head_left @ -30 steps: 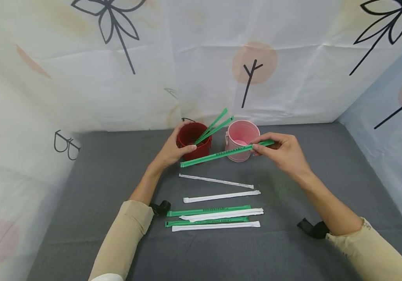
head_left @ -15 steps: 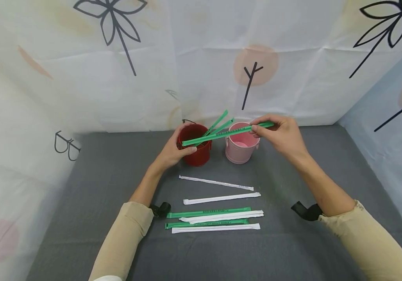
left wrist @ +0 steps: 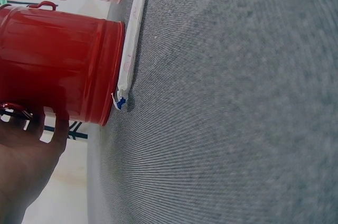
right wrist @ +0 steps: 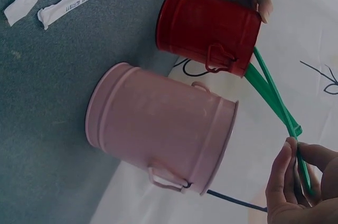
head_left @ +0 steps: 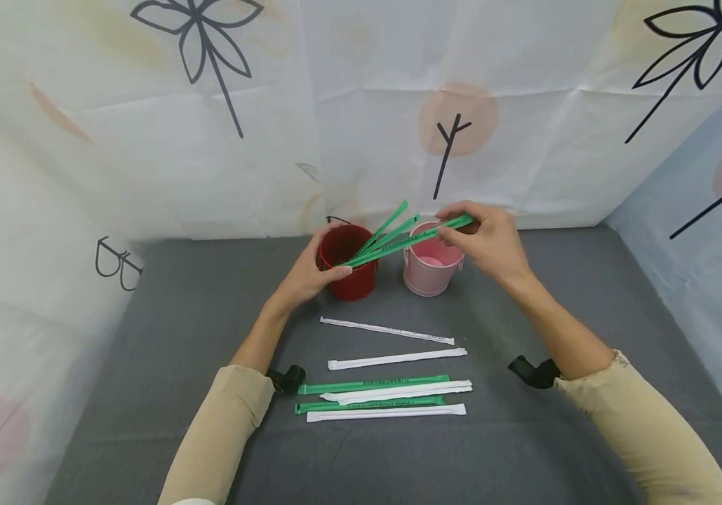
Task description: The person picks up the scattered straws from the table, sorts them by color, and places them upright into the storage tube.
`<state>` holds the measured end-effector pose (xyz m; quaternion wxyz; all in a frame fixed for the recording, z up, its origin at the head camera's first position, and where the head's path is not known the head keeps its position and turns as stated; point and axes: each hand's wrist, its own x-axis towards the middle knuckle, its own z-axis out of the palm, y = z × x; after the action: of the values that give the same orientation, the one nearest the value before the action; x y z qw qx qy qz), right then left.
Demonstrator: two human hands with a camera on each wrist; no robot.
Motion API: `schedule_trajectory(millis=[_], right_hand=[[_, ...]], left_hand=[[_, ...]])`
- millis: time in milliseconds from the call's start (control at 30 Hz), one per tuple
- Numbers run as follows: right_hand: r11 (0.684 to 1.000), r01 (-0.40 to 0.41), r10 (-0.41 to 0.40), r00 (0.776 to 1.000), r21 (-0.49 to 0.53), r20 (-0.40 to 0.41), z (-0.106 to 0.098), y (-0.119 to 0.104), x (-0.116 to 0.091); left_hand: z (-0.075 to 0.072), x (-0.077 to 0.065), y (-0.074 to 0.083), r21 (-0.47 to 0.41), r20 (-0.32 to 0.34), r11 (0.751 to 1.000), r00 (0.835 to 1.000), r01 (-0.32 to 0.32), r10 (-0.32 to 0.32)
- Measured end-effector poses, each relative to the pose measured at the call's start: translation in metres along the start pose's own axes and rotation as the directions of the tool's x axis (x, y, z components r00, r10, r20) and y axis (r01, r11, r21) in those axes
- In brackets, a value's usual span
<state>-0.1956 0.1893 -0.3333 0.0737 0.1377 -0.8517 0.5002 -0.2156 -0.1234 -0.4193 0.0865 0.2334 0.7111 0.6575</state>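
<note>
My left hand (head_left: 302, 273) grips the small red bucket (head_left: 358, 286) from its left side, thumb over the front rim. In the left wrist view its fingers lie around the bucket wall. Two green paper-wrapped straws (head_left: 393, 215) lean out of the bucket to the right. A third green wrapped straw (head_left: 412, 240) is pinched by its right end between thumb and fingers of my right hand (head_left: 488, 240). Its lower left end is at the red bucket's mouth, beside my left thumb. Under this straw stands a pink bucket (head_left: 426, 278).
Two white wrapped straws, a thin one (head_left: 386, 330) and a thicker one (head_left: 396, 359), lie in front of the buckets. Nearer, green (head_left: 370, 386) and white (head_left: 386, 413) wrapped straws form a row on the grey cloth (head_left: 165, 365). A printed curtain (head_left: 361, 140) hangs behind.
My right hand has raised the green straw and shifted slightly left. The straw's left end went from in front of the red bucket to its mouth. My left hand has stayed on the bucket.
</note>
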Motion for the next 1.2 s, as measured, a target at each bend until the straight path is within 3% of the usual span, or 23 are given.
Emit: schedule_trajectory(millis=[300,500,733,1033,1200], right_hand=[[0.986,-0.053,0.044,0.997,0.156,0.061,0.014,0.002,0.006],[0.952,-0.094,0.063,0.992,0.291,0.114,0.02,0.005,0.009],[0.898,-0.112,0.069,0.991,0.426,0.117,0.033,0.01,0.012],[0.913,-0.103,0.074,0.993,0.395,0.089,0.051,0.01,0.017],[0.92,-0.118,0.091,0.992,0.374,0.089,0.055,0.01,0.017]], left_hand=[[0.0,-0.001,0.0,0.001,-0.001,1.0,1.0,0.007,-0.007],[0.001,0.0,-0.001,-0.004,0.001,1.0,1.0,0.014,-0.014],[0.001,0.001,-0.001,-0.001,0.004,1.0,1.0,0.006,-0.006],[-0.001,0.0,-0.003,-0.002,0.0,1.0,1.0,-0.001,0.001],[-0.005,0.004,-0.023,0.005,-0.007,1.0,1.0,-0.015,0.015]])
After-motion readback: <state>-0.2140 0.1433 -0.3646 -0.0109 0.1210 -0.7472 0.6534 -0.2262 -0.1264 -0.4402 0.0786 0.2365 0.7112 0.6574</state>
